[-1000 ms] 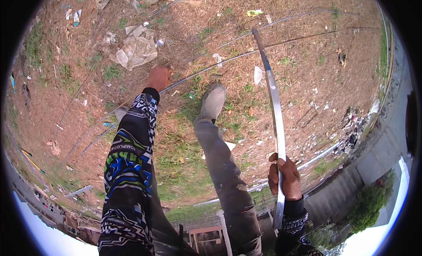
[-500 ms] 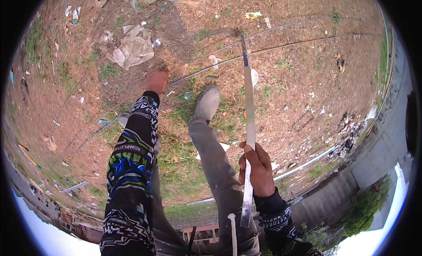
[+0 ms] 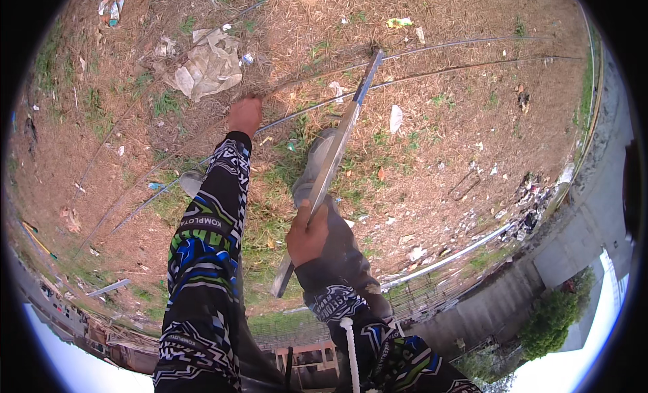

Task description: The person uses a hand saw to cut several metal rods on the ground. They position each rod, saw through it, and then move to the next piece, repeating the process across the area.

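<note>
My left hand (image 3: 245,116) is closed in a fist, low over the ground, where a long thin metal rod (image 3: 317,78) meets it. The fingers' far side is hidden. My right hand (image 3: 308,232) is wrapped round a long straight bar (image 3: 335,153), pale and flat-sided, with a bluish metallic end section and a dark tip. The bar slants from beside my right leg up to the far right. Its tip overlaps the upper rod in view; whether they touch I cannot tell. A second thin rod (image 3: 432,80) runs nearly alongside the first, closer to me.
Dry grassy ground (image 3: 466,136) carries scattered litter. A crumpled beige sheet (image 3: 208,65) lies beyond my left hand. My right boot (image 3: 317,156) is under the bar, and my left boot (image 3: 192,182) is beside the left sleeve. A concrete edge (image 3: 499,302) curves along the right.
My right hand has moved left and the bar has tilted from nearly upright to a slant, its lower end swinging left. My left hand has shifted slightly away from me.
</note>
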Demonstrator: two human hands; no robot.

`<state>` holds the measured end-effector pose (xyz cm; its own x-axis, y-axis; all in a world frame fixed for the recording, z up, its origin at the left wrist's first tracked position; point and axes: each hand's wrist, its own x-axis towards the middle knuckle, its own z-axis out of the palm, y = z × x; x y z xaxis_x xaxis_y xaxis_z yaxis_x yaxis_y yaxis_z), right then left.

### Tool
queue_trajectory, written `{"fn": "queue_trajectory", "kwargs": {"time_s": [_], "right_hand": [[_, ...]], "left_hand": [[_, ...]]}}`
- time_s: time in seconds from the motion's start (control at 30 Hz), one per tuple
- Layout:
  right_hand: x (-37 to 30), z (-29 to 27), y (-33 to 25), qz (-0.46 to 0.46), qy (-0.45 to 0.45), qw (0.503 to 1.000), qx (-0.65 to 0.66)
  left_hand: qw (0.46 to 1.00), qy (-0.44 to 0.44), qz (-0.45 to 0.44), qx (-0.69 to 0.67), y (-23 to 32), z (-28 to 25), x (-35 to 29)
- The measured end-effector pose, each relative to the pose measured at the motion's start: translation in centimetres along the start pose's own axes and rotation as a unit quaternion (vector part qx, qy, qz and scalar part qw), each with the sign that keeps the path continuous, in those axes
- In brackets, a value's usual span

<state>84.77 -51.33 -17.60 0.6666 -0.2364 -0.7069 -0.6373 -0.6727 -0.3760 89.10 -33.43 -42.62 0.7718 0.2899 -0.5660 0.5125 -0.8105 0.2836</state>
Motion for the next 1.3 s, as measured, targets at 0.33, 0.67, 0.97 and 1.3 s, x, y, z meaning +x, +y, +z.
{"fn": "queue_trajectory", "kwargs": {"time_s": [0.33, 0.67, 0.97, 1.3], "right_hand": [[-0.1, -7.0, -7.0, 0.137, -0.122, 0.967, 0.179], [-0.4, -1.1, -2.3, 0.042, -0.034, 0.995, 0.082], [-1.2, 2.6, -1.1, 0.002, 0.036, 0.999, -0.018], [-0.2, 5.8, 1.4, -0.099, 0.068, 0.992, -0.022]], "left_hand": [[0.995, 0.066, 0.073, -0.033, -1.5, 0.2, -1.4], [0.998, 0.016, 0.053, -0.014, -1.9, 0.6, -0.1], [0.999, 0.003, 0.01, -0.039, -1.1, -1.1, -1.7], [0.997, 0.035, 0.014, -0.061, -5.2, -1.5, -3.3]]}}
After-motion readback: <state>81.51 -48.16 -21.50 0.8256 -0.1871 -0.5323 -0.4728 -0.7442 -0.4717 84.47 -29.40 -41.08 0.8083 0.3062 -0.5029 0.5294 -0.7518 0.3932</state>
